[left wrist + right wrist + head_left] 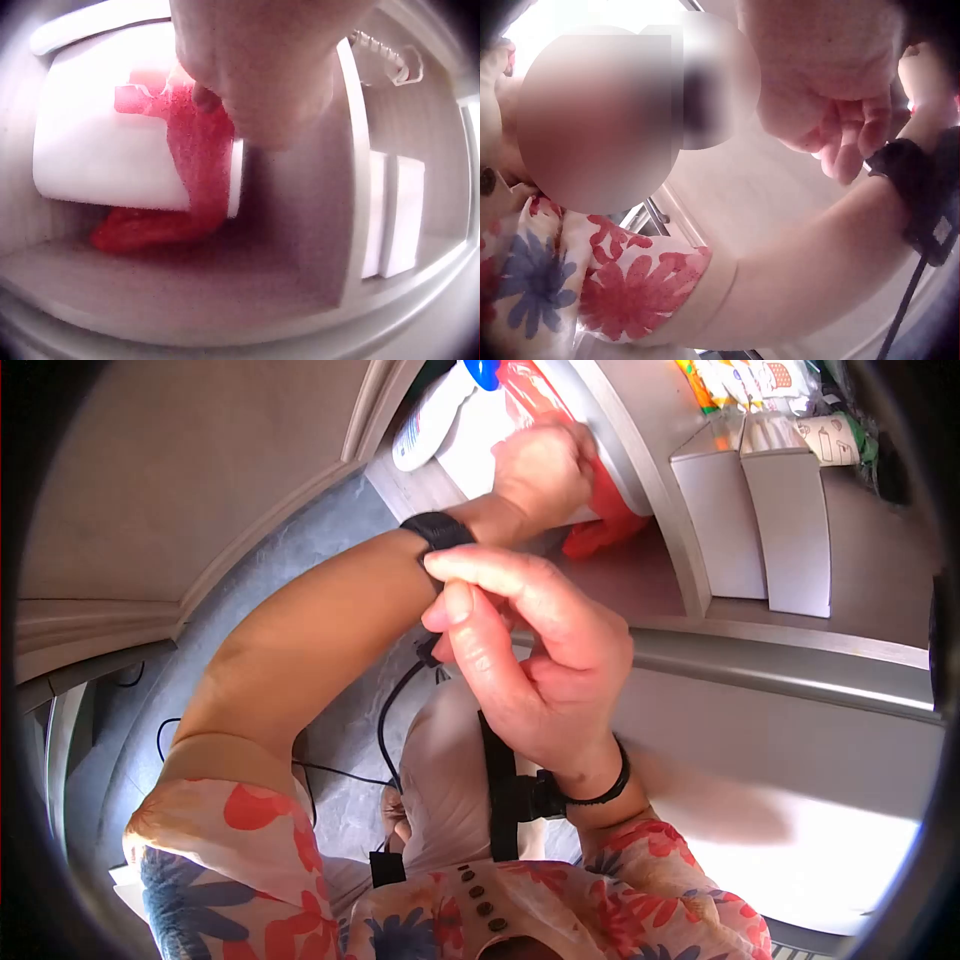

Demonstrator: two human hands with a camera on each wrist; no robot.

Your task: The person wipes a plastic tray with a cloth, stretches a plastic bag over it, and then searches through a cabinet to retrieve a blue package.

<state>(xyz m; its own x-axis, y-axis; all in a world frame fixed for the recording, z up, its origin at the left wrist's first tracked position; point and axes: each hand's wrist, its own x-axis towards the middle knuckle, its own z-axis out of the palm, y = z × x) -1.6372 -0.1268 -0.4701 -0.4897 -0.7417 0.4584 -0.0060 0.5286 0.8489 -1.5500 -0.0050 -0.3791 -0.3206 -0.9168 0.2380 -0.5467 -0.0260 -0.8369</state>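
Note:
My left hand [545, 470] reaches into an open compartment and grips a red plastic bag [605, 510], its fingers curled at the bag's upper part. In the left wrist view the red bag [199, 157] hangs down over the front of a white box-like thing [105, 135], and its lower end lies bunched on the compartment floor. Nearer my body, the right hand [550, 650] is raised in front of the left forearm, fingers loosely bent and thumb close to the index finger. Nothing shows in this right hand [825, 90] in the right wrist view.
A white bottle [430, 420] lies tilted beside the bag, with a blue cap [483, 372] nearby. Right of the divider stand two white upright boxes [785, 520], with packets [760, 385] behind. A black cable [385, 710] hangs below the left forearm.

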